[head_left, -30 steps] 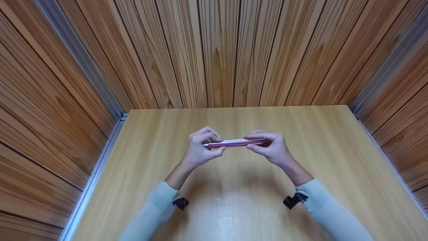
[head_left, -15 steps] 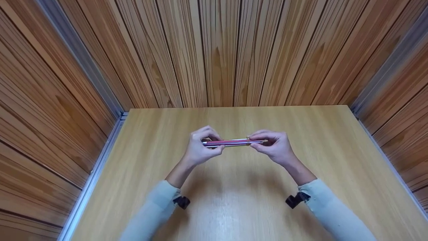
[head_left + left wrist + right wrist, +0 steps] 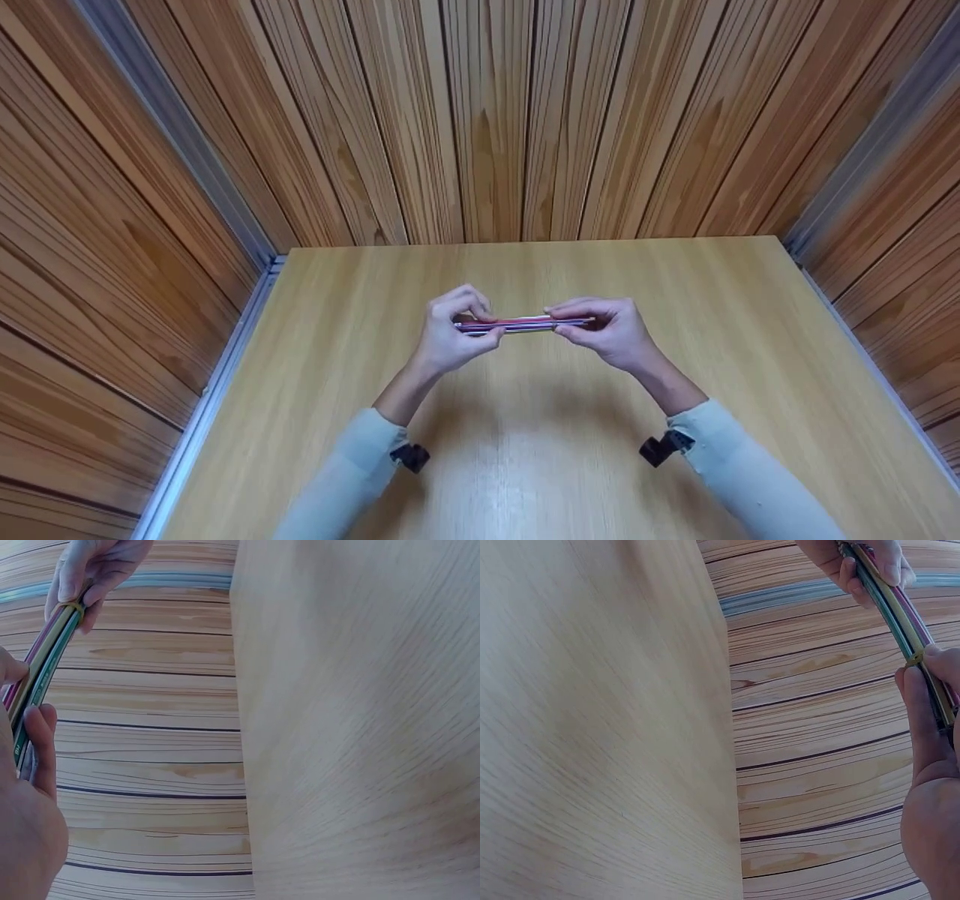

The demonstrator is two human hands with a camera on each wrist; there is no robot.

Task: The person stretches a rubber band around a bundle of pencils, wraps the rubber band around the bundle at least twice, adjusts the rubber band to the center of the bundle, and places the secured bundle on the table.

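A bundle of several pencils (image 3: 526,325), striped pink, purple, green and yellow, is held level above the table between both hands. My left hand (image 3: 452,330) grips one end, with its thumb in front and its fingers behind. At the other end my right hand (image 3: 606,330) pinches the bundle between thumb and fingers. A thin yellow rubber band (image 3: 915,658) loops round the pencils at the right fingertips, and the left wrist view shows this rubber band (image 3: 75,607) too. The pencil tips are mostly hidden inside the right hand.
The light wooden table (image 3: 510,435) lies below both hands. Wood-panelled walls (image 3: 487,120) stand behind it and at both sides, with metal rails (image 3: 206,394) along the table's side edges.
The bundle has rolled a little, showing different pencil colours. My right hand moved slightly right, uncovering the rubber band, then back left over it. My left hand stays almost in place.
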